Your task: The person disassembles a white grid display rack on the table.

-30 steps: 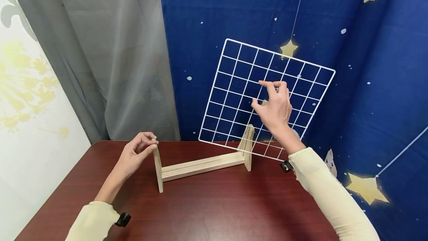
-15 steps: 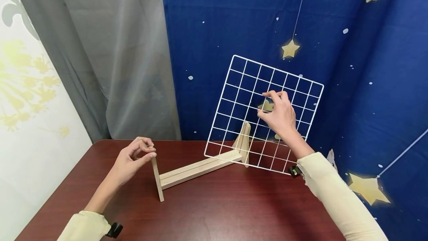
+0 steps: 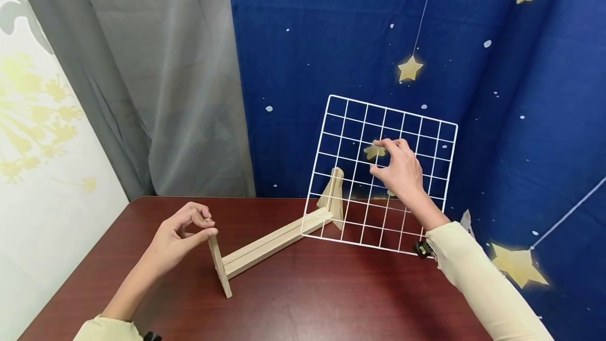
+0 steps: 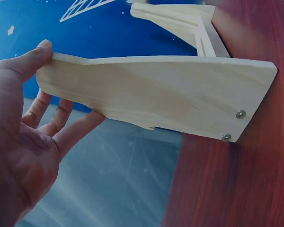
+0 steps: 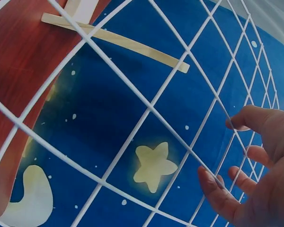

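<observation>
My left hand [image 3: 177, 238] pinches the top of the near left side board of a pale wooden stand [image 3: 272, 249]. In the left wrist view, thumb and fingers lie on opposite edges of that board [image 4: 132, 87], which has two metal screws [image 4: 240, 114] near its foot. The stand's crossbar runs back to a second upright [image 3: 336, 196], partly behind wires. My right hand [image 3: 402, 170] holds a white wire grid panel [image 3: 362, 245] up, tilted, above the table; its fingers curl at the wires in the right wrist view. The panel's lower left corner overlaps the stand's far end; contact there cannot be told.
The stand is on a dark red-brown table [image 3: 303, 304]. Close behind the table hang a grey curtain [image 3: 199, 136] and a blue curtain [image 3: 293, 67] with stars. A pale patterned surface [image 3: 42, 183] is at the left.
The grid panel has come down with my right hand. My left hand has drawn the stand's near end towards me, so the stand now lies at a steeper angle.
</observation>
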`<action>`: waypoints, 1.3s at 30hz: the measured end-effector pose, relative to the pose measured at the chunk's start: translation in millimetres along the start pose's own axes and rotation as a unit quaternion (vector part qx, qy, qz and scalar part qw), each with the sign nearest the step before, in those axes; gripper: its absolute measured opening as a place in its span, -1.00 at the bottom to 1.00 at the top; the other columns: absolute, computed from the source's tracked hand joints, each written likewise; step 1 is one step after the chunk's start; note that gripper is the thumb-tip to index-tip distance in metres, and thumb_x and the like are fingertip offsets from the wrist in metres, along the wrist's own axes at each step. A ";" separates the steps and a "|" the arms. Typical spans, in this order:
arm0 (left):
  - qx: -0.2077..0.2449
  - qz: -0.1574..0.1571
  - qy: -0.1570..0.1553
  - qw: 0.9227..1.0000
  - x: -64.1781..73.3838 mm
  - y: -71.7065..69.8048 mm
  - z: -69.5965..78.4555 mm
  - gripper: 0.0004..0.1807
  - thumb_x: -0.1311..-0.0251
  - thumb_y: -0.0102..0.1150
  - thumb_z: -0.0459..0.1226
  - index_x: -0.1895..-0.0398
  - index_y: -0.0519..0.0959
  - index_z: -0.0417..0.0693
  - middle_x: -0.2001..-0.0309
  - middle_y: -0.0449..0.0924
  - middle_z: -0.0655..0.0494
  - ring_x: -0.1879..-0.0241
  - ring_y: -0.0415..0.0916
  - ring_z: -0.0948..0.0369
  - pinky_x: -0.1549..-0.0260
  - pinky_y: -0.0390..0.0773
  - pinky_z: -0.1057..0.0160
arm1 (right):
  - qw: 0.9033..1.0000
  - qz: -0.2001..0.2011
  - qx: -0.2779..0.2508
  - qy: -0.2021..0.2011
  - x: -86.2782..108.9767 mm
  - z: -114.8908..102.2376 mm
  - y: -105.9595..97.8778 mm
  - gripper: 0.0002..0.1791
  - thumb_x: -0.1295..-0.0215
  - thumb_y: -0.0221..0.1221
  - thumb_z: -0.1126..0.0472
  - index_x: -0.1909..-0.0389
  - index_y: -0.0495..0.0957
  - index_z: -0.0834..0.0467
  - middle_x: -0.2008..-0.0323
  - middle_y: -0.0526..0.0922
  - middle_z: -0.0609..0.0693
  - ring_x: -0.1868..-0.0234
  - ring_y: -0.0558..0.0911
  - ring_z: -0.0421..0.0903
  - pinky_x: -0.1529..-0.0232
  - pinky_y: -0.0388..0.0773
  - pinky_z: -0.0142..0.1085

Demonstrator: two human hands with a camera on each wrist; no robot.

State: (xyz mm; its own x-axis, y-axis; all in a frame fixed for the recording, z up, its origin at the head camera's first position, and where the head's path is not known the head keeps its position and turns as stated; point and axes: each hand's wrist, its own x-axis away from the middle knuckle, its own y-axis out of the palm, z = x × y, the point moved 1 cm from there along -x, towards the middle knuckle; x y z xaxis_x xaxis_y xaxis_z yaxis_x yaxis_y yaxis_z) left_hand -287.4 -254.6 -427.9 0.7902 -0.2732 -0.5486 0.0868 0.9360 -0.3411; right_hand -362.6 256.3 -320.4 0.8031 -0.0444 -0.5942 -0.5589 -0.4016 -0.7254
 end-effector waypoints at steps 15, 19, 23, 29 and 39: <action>-0.075 -0.031 0.051 0.995 26.8 8.8 27.3 -0.67 -0.08 0.54 -0.50 0.23 0.69 0.09 0.10 0.45 0.19 0.14 0.57 0.39 0.35 0.77 0.32 | 0.999 -0.041 -0.002 0.007 16.4 12.6 15.1 -0.32 -0.04 0.50 0.10 -0.26 0.58 -0.07 -0.14 0.58 0.15 0.05 0.62 0.18 0.17 0.54 0.13; -0.081 -0.039 0.063 0.994 30.1 11.1 34.4 -0.63 -0.06 0.56 -0.49 0.23 0.69 0.15 0.11 0.45 0.23 0.17 0.58 0.41 0.37 0.76 0.35 | 0.998 -0.058 -0.001 0.008 19.4 10.8 19.7 -0.33 -0.02 0.47 0.12 -0.25 0.59 -0.06 -0.13 0.59 0.15 0.03 0.63 0.19 0.14 0.56 0.13; -0.079 -0.049 0.074 0.993 34.2 14.5 42.0 -0.59 -0.06 0.57 -0.49 0.19 0.68 0.20 0.10 0.45 0.23 0.24 0.63 0.42 0.37 0.75 0.37 | 0.997 -0.079 0.005 0.005 21.5 9.3 23.0 -0.32 -0.03 0.47 0.12 -0.27 0.61 -0.06 -0.11 0.61 0.14 0.00 0.64 0.19 0.13 0.57 0.12; -0.078 -0.064 0.097 0.990 40.4 18.2 52.9 -0.57 -0.06 0.58 -0.46 0.16 0.67 0.24 0.09 0.44 0.25 0.30 0.63 0.44 0.42 0.70 0.43 | 0.995 -0.102 0.019 -0.001 26.5 12.3 29.4 -0.29 -0.03 0.48 0.10 -0.31 0.63 -0.03 -0.13 0.63 0.18 -0.04 0.66 0.21 0.09 0.60 0.14; -0.067 -0.088 0.160 0.981 46.9 27.9 65.3 -0.53 0.04 0.60 -0.48 0.20 0.64 0.22 0.20 0.47 0.29 0.31 0.53 0.44 0.44 0.59 0.53 | 0.991 -0.126 0.031 -0.010 37.7 15.4 43.0 -0.26 0.01 0.46 0.09 -0.32 0.63 -0.05 -0.15 0.63 0.19 0.02 0.69 0.22 0.13 0.61 0.14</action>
State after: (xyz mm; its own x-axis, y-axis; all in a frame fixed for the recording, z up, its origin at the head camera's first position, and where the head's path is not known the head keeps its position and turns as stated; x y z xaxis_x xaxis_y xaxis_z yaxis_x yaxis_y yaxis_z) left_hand -208.3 -226.9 -413.3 0.5379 -0.5040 -0.6758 0.1076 0.8361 -0.5379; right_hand -359.6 251.4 -379.3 0.9149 0.0696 -0.3975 -0.3529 -0.3400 -0.8717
